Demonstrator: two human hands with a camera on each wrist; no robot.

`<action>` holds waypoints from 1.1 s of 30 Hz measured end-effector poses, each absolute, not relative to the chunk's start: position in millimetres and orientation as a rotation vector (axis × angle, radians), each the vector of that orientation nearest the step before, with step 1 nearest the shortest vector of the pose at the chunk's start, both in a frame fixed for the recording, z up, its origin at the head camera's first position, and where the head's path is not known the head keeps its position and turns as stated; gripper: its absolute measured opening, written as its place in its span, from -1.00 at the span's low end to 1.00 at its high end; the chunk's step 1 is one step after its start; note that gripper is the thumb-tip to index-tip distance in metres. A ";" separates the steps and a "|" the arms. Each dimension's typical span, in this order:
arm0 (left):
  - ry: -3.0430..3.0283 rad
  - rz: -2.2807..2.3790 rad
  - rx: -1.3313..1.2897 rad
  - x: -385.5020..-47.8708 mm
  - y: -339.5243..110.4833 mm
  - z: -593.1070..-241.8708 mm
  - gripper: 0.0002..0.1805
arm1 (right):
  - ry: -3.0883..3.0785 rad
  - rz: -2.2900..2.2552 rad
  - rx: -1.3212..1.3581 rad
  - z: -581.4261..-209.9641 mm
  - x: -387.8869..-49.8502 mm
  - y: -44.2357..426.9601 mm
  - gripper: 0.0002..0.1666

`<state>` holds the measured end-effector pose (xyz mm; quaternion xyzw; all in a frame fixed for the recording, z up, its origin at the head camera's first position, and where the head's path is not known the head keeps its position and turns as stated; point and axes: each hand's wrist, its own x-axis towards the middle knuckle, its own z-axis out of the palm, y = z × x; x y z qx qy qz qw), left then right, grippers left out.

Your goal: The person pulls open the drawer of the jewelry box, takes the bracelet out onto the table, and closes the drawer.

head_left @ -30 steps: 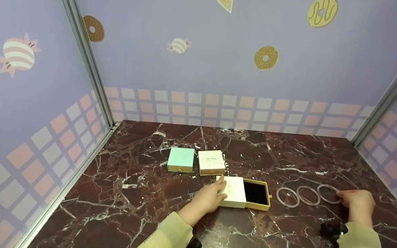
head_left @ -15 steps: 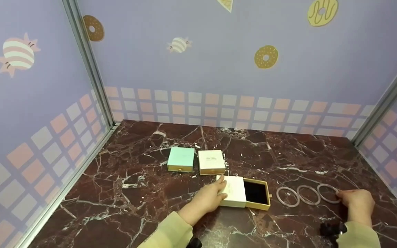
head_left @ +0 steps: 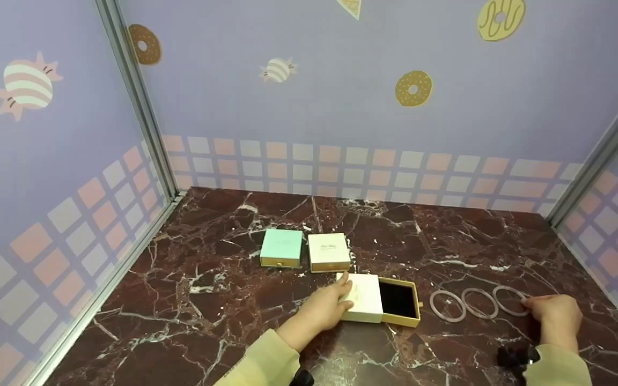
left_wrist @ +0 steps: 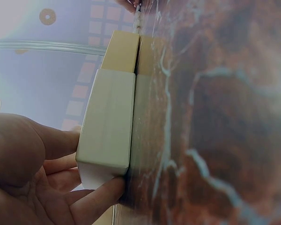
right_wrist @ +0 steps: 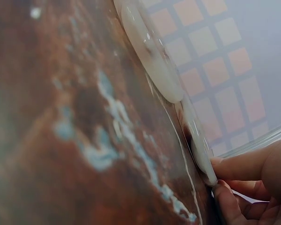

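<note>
My left hand [head_left: 319,308] grips the left end of a white gift box [head_left: 365,297]. Its yellow drawer [head_left: 406,324] is slid out to the right and shows a black lining. In the left wrist view, the thumb and fingers bend around the end of the box's white sleeve [left_wrist: 105,117]. Far to the right, my right hand [head_left: 558,316] pinches the rightmost pale bangle [head_left: 495,296] at its right edge. The right wrist view shows thumb and fingertips on that bangle [right_wrist: 196,140], which lies on the tabletop. Two more bangles lie left of it.
A mint-green box [head_left: 282,244] and a cream box [head_left: 329,249] stand closed behind the white one. The dark red marbled tabletop [head_left: 207,332] is bounded by patterned panels [head_left: 330,107] at the back and sides.
</note>
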<state>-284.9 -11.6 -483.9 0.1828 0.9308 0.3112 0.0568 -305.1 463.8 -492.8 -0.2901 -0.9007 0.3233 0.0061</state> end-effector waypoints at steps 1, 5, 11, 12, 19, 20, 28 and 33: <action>2.825 0.944 0.555 -284.8 -11.5 -484.0 -0.38 | -2.818 1.013 -0.910 -492.7 -305.0 463.8 -0.71; 2.836 0.945 0.561 -285.0 -11.2 -484.7 -0.39 | -2.817 1.016 -0.920 -492.7 -304.6 464.3 -0.70; 2.838 0.944 0.574 -285.2 -11.1 -486.0 -0.39 | -2.828 1.031 -0.933 -493.2 -304.3 465.7 -0.67; 2.836 0.944 0.574 -285.2 -11.1 -486.0 -0.39 | -2.831 1.029 -0.930 -493.3 -304.3 466.2 -0.66; 2.834 0.947 0.578 -285.5 -11.2 -486.5 -0.38 | -2.836 1.038 -0.879 -494.1 -303.7 470.8 -0.66; 2.834 0.948 0.577 -285.6 -11.2 -486.8 -0.38 | -2.831 1.042 -0.866 -494.0 -303.3 471.2 -0.66; 2.827 0.950 0.587 -284.1 -11.8 -486.3 -0.38 | -2.820 1.074 -0.898 -490.6 -303.9 471.5 -0.65; 2.833 0.954 0.594 -284.4 -11.6 -486.0 -0.39 | -2.831 1.059 -0.885 -487.0 -304.4 470.4 -0.61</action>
